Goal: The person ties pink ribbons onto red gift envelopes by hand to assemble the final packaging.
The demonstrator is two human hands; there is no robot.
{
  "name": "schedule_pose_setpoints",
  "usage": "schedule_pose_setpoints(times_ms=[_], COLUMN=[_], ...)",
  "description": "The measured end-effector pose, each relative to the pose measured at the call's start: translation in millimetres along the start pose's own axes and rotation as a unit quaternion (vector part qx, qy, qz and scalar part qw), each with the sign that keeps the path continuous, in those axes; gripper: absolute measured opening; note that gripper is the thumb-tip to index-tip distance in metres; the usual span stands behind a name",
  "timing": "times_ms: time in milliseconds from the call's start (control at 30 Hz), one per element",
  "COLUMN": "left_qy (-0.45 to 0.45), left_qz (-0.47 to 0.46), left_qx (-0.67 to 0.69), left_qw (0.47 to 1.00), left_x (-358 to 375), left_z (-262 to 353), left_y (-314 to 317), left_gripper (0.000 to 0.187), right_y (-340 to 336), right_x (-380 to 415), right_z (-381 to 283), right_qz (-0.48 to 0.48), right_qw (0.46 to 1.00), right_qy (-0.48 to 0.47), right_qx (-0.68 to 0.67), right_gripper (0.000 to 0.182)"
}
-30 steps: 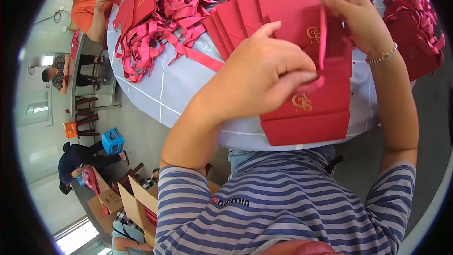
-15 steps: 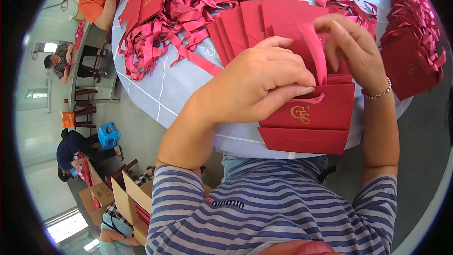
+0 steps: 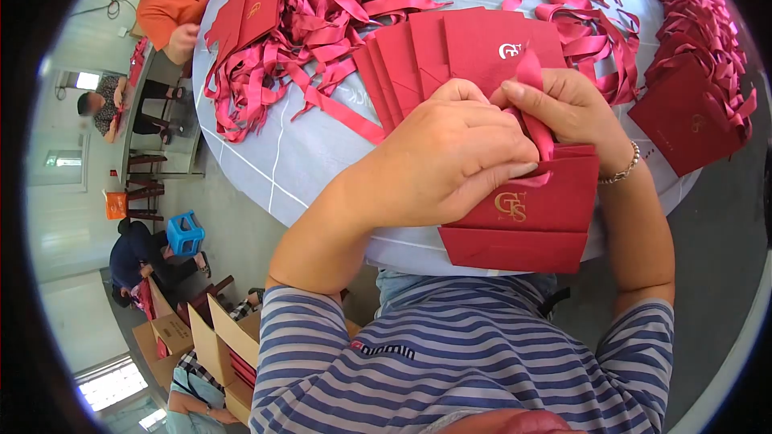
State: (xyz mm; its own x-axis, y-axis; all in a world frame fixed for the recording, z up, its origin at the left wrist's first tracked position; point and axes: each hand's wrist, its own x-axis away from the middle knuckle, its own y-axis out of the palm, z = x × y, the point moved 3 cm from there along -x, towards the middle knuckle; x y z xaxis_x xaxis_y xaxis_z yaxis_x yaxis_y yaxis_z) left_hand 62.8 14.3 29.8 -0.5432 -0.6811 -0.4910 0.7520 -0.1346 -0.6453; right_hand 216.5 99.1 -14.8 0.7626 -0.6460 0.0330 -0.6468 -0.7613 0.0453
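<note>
A red paper bag (image 3: 527, 229) with a gold logo stands near the table's front edge. At its top edge my left hand (image 3: 462, 153) is closed, thumb and fingers pinching the bag's rim and ribbon. My right hand (image 3: 567, 112), with a bracelet at the wrist, pinches a pink ribbon (image 3: 537, 135) that rises from the bag. The two hands are close together above the opening. Behind them flat red bags (image 3: 503, 36) lie fanned out. My fingertips partly hide where the ribbon meets the bag.
Loose pink ribbons (image 3: 322, 20) and bags cover the table's (image 3: 257, 169) back left. More ribbons (image 3: 599, 28) lie back right, beside a row of finished-looking bags (image 3: 687, 116). A person in orange (image 3: 173, 0) is at the far left. Cardboard boxes (image 3: 211, 337) and a blue stool (image 3: 186, 233) are lower left.
My right hand has moved down and left towards my left hand and now pinches the ribbon, which has come lower. The person in orange has lowered a hand.
</note>
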Motion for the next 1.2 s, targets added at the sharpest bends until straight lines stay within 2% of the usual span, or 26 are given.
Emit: schedule_pose_setpoints(times_ms=[100, 167, 200, 300, 333, 400, 433, 467, 500, 533, 567, 600, 633, 667, 700, 733, 767, 833, 867, 933, 967, 1033, 1067, 1100, 1200], left_qy=[-0.044, -0.071, -0.1, -0.21, -0.207, -0.188, -0.152, -0.145, -0.102, -0.055, -0.056, -0.048, -0.017, 0.013, 0.032, 0.014, -0.006, -0.014, -0.02, -0.094, -0.13, -0.148, -0.162, -0.164, -0.21], left_qz=[-0.003, 0.002, 0.008, 0.033, 0.036, 0.097, 0.089, 0.097, 0.139, 0.177, 0.184, 0.187, 0.196, 0.204, 0.191, 0.18, 0.169, 0.193, 0.216, 0.335, 0.396, 0.45, 0.469, 0.479, 0.304], left_qx=[0.025, 0.03, 0.056, 0.162, 0.161, 0.265, 0.296, 0.287, 0.38, 0.468, 0.502, 0.495, 0.52, 0.545, 0.499, 0.505, 0.511, 0.496, 0.48, 0.459, 0.443, 0.419, 0.397, 0.354, 0.203], left_qw=[0.999, 0.997, 0.993, 0.964, 0.964, 0.941, 0.939, 0.942, 0.909, 0.864, 0.843, 0.847, 0.831, 0.813, 0.845, 0.844, 0.843, 0.847, 0.85, 0.817, 0.793, 0.774, 0.772, 0.787, 0.907], left_x=[-2.6, -2.8, -2.1, 1.4, 2.2, 2.9, 5.5, 6.7, 6.4, 7.0, 9.2, 9.6, 8.7, 8.2, 6.3, 7.3, 8.7, 7.7, 6.3, 12.8, 16.9, 23.8, 24.4, 22.0, 20.6], left_z=[-0.3, 0.7, 0.6, -2.4, -1.5, -1.5, -5.8, -7.9, -7.3, -6.7, -6.5, -8.1, -9.5, -11.3, -12.8, -12.0, -10.4, -13.4, -14.9, -31.0, -44.3, -57.8, -59.7, -59.7, -60.1], left_y=[3.2, 5.0, 5.7, 7.5, 7.3, 0.6, -1.8, -1.4, -0.9, -2.3, -2.8, -2.3, -0.7, -0.2, -3.0, -4.1, -5.1, -8.0, -11.3, -20.3, -24.7, -35.4, -38.9, -38.9, -26.8], left_gripper=[0.008, 0.009, 0.007, 0.011, 0.011, 0.012, 0.013, 0.013, 0.014, 0.015, 0.019, 0.019, 0.02, 0.021, 0.02, 0.019, 0.019, 0.017, 0.016, 0.013, 0.014, 0.017, 0.017, 0.013, 0.013], right_y=[-13.8, -24.9, -22.8, -22.8, -20.5, -22.2, -30.3, -28.3, -25.0, -23.9, -23.3, -21.0, -14.8, -6.3, 3.9, 11.6, 10.4, 0.5, -2.5, -1.7, -9.3, -11.4, -15.3, -17.5, -18.1], right_x=[-2.6, -5.9, -8.2, -2.8, 2.2, 10.9, 14.4, 14.8, 16.6, 16.4, 15.8, 14.3, 13.5, 16.4, 17.6, 16.9, 13.7, 11.4, 12.3, 16.0, 10.3, 15.0, 13.4, 13.0, 10.3], right_z=[1.0, 2.7, 5.1, 2.2, -2.6, -10.5, -17.6, -21.7, -26.0, -26.4, -25.3, -20.9, -15.6, -15.7, -19.0, -21.7, -16.9, -7.5, -5.4, -25.4, -13.4, -17.1, -12.8, -9.9, -4.2], right_qz=[0.098, 0.143, 0.136, 0.126, 0.125, 0.177, 0.094, 0.068, 0.04, 0.015, -0.014, -0.042, -0.083, -0.108, -0.069, -0.031, -0.03, -0.001, 0.008, 0.128, 0.164, 0.163, 0.155, 0.154, 0.141], right_qw=[0.971, 0.966, 0.964, 0.976, 0.976, 0.983, 0.99, 0.987, 0.975, 0.974, 0.983, 0.987, 0.985, 0.983, 0.988, 0.992, 0.99, 0.997, 0.988, 0.992, 0.985, 0.987, 0.986, 0.987, 0.986], right_qy=[-0.089, -0.047, -0.112, -0.086, -0.089, -0.021, -0.107, -0.126, -0.144, -0.092, -0.107, -0.121, -0.09, -0.122, -0.098, -0.072, -0.067, -0.047, -0.043, -0.02, -0.042, -0.006, -0.002, 0.004, 0.009], right_qx=[0.199, 0.21, 0.201, 0.153, 0.156, -0.049, 0.009, -0.077, -0.163, -0.206, -0.152, -0.099, -0.121, -0.086, -0.095, -0.104, -0.12, -0.056, -0.145, -0.002, -0.01, -0.004, 0.052, 0.053, 0.094], right_gripper=[0.033, 0.035, 0.036, 0.035, 0.035, 0.032, 0.034, 0.037, 0.043, 0.061, 0.055, 0.051, 0.055, 0.059, 0.071, 0.085, 0.082, 0.075, 0.06, 0.049, 0.045, 0.038, 0.031, 0.031, 0.025])
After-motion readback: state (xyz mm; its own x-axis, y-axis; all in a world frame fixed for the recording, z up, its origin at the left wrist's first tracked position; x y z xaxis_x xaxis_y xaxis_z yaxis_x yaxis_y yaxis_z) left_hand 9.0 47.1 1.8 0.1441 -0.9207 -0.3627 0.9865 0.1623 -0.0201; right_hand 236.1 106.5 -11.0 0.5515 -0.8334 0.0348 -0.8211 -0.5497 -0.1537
